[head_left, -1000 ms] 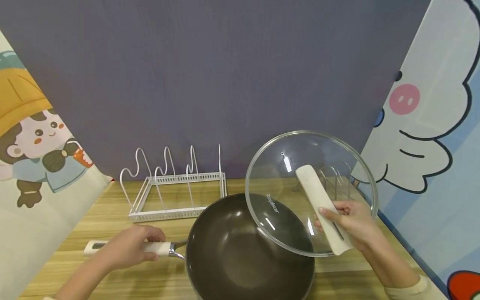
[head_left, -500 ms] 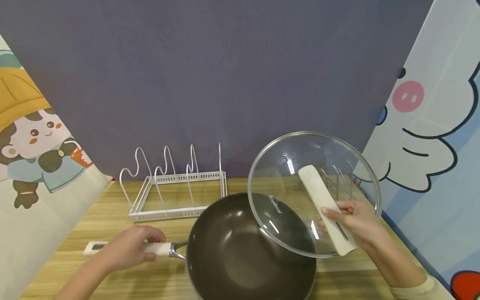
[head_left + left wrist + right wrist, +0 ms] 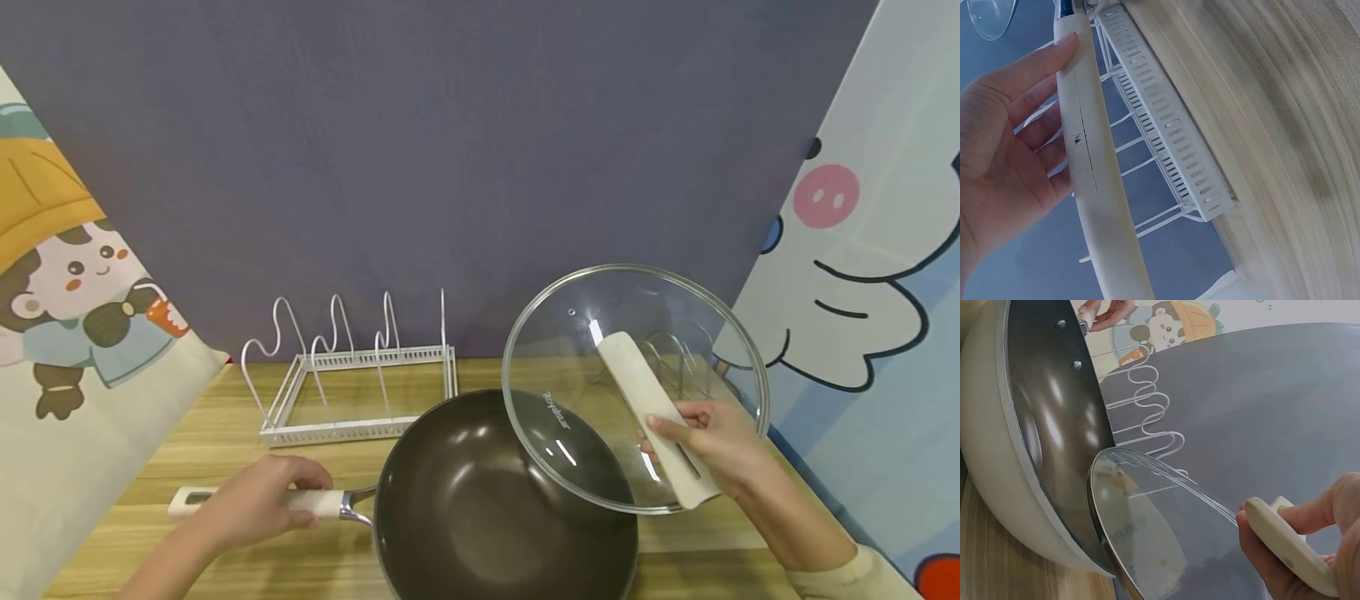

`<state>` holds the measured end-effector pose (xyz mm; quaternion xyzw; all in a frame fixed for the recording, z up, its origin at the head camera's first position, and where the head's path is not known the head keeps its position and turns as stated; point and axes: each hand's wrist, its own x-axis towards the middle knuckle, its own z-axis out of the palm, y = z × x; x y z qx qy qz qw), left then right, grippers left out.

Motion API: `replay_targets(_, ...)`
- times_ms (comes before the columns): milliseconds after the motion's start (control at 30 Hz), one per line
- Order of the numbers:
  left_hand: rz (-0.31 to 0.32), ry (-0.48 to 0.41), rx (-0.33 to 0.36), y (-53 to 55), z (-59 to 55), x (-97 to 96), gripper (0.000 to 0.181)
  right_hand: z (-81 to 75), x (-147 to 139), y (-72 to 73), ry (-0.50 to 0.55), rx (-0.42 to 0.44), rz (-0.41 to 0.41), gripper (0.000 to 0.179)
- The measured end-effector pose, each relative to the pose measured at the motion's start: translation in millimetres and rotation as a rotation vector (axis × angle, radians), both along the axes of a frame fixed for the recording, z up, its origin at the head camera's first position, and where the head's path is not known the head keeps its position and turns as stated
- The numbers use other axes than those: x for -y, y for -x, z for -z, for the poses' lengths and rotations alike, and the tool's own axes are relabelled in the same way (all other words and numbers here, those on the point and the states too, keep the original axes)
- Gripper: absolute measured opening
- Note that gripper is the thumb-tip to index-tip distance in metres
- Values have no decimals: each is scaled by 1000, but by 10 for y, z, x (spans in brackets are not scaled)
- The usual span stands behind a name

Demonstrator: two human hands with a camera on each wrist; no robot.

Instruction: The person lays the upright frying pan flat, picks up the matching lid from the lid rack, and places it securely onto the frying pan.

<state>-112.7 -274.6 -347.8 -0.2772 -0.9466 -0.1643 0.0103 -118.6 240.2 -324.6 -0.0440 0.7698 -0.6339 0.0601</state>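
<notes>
A dark-coated wok (image 3: 487, 517) with a cream outer wall sits low in the head view. My left hand (image 3: 258, 504) grips its long cream handle (image 3: 1094, 144), thumb along one side and fingers behind. On the right, a round glass lid (image 3: 555, 467) with a metal rim is tilted above the wok's right part. My right hand (image 3: 720, 446) holds it by the long cream handle (image 3: 637, 383), thumb on top, as the right wrist view also shows. Whether the lid's edge touches the wok's rim (image 3: 1029, 462), I cannot tell.
A white wire rack (image 3: 356, 429) with upright loops stands behind the wok, to the left. More wire loops (image 3: 678, 354) show through the glass on the right. A grey wall (image 3: 450, 167) rises behind the wooden table (image 3: 240, 567), with cartoon-printed sheets (image 3: 90, 292) on both sides.
The lid and my right hand sit slightly farther right in the head view, though the whole view has also shifted a little. My left hand keeps its grip on the handle.
</notes>
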Motion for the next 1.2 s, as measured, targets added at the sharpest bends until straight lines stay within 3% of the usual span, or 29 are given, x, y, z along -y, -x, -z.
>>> replay_targets(267,-9,3,-3,-10,-13,-15,28,-49,22,44,-93,29,21,49)
replay_targets(833,-26,2,-13,-36,-9,-9,29,-133,-91,180,-143,96,-45,50)
replay_targets(1200,-9,9,-25,-35,-6,-10,30,-164,-106,231,-147,66,-107,44)
